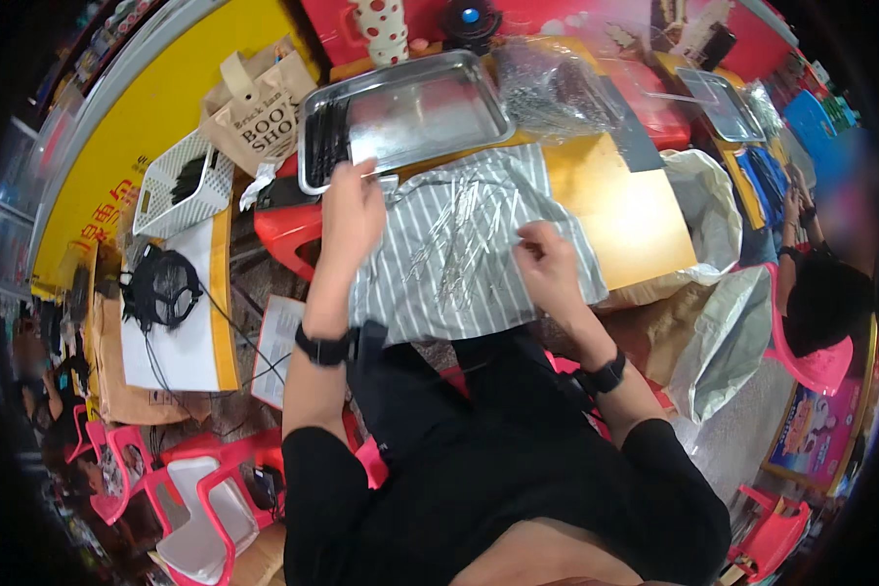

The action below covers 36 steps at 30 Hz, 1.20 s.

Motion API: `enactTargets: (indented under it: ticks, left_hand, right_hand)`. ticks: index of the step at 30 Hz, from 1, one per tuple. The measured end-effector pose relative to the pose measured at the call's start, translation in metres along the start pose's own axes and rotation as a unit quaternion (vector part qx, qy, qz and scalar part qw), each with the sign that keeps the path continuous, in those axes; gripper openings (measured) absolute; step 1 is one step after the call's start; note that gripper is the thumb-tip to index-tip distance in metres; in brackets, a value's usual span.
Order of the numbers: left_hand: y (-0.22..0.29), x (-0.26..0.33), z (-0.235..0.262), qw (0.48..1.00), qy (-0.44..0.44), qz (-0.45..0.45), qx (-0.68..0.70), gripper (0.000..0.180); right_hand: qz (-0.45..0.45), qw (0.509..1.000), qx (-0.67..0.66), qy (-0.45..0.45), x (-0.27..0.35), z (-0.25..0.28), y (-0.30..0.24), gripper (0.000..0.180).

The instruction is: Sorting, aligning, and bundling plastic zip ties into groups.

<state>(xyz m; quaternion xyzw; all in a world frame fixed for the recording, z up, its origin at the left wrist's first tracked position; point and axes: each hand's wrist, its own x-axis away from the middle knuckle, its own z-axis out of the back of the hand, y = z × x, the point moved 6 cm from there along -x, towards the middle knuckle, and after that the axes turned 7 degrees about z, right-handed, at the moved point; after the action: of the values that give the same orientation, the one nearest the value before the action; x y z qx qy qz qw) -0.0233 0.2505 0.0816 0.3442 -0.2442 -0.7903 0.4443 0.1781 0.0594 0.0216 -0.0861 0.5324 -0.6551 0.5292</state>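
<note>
A grey and white striped cloth (430, 293) lies over the table edge in front of me, with several thin clear sticks or sleeves (464, 239) scattered on it. My left hand (352, 210) rests at the cloth's far left corner, by the near rim of a steel tray (430, 107), fingers curled; whether it holds anything is hidden. My right hand (547, 264) sits on the cloth's right side, fingertips pinched on one thin clear stick. Dark thin sticks (324, 142) lie in a row at the tray's left end.
A clear plastic bag of thin pieces (557, 88) sits right of the tray. A white basket (181, 186) and a paper bag (254, 107) stand at left. Another person (816, 283) sits at right by a second tray (723, 103). Pink chairs (205, 488) surround me.
</note>
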Motion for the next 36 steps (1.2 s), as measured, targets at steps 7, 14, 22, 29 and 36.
enactTargets:
  ticks: [7, 14, 22, 29, 36]
  left_hand:
    - [-0.005, 0.087, -0.012, 0.995, -0.063, -0.075, -0.021, 0.034]
    - [-0.022, 0.116, -0.031, 0.981, -0.080, 0.000, -0.178, 0.043]
    - [-0.023, 0.122, -0.028, 0.987, -0.062, -0.006, -0.148, 0.043]
    - [0.023, 0.110, -0.002, 0.998, -0.035, -0.031, -0.038, 0.035]
    - [0.082, 0.113, -0.008, 0.990, -0.094, -0.085, 0.057, 0.032]
  right_hand:
    - [0.125, 0.965, 0.229, -0.038, -0.017, 0.025, -0.008, 0.028]
    - [0.092, 0.892, 0.428, -0.117, -0.007, 0.054, 0.031, 0.034]
    - [0.082, 0.919, 0.377, -0.086, -0.023, 0.079, 0.062, 0.022]
    - [-0.123, 0.975, -0.127, 0.131, -0.139, 0.176, 0.119, 0.020]
    - [-0.358, 0.928, -0.051, -0.092, -0.166, 0.135, 0.143, 0.033]
